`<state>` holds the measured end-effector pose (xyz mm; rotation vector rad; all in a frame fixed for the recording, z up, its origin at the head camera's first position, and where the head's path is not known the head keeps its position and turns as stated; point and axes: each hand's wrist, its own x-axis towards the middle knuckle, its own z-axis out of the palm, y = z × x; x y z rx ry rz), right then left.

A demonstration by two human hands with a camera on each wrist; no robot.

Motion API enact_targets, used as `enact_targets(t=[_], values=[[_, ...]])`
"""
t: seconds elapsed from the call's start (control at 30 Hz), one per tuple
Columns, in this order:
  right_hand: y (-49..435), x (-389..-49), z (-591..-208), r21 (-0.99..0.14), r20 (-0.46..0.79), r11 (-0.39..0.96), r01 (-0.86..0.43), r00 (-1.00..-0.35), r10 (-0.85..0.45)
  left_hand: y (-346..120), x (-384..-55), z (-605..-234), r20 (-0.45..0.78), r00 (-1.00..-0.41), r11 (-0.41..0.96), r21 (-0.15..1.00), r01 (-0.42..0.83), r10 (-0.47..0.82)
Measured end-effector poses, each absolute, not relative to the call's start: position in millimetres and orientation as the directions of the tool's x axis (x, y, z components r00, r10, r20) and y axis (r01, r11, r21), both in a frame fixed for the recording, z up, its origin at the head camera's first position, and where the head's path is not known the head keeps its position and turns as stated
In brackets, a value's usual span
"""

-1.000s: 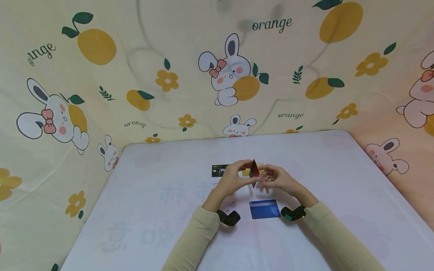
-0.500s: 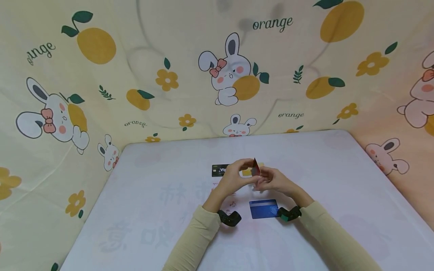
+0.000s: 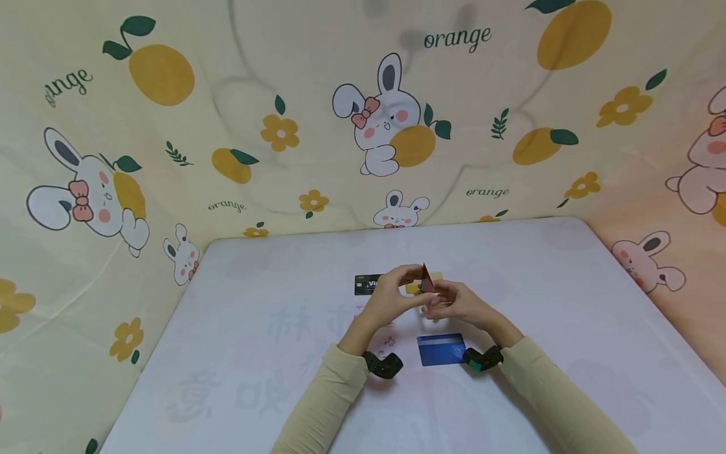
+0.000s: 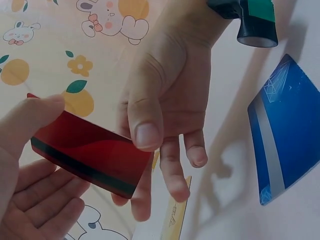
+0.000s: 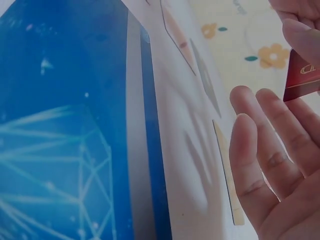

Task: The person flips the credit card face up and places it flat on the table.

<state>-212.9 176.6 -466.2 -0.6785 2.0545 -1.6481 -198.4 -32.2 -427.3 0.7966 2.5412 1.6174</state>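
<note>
In the head view my left hand pinches one end of a red card between thumb and fingers, holding it raised above the table. The right hand grips its other end; in the left wrist view that thumb lies over the card's corner, with fingers behind. A dark stripe runs along the card's lower edge. Just beyond the hands, a gold card lies partly hidden. A black card with white lettering is half covered by the left hand. Nearer the body lies a blue card with a grey stripe.
A white cloth covers the table, which has faint characters printed on it. A patterned curtain with rabbits and oranges rises behind. Wrist cameras sit on both wrists; the right one overlaps the blue card's right edge.
My right hand has moved a little left and closed onto the red card's near end. The card has turned slightly. The left hand and the cards on the table stay put.
</note>
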Motion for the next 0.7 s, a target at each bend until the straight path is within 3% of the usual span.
enact_targets(t=[0.7], values=[[176.8,-214.9,-467.4,-0.982,0.027,0.137,-0.128,-0.818,-0.575,-33.6,-199.4,-424.5,0.293,-0.859,0.275,0.861,0.428,0.420]])
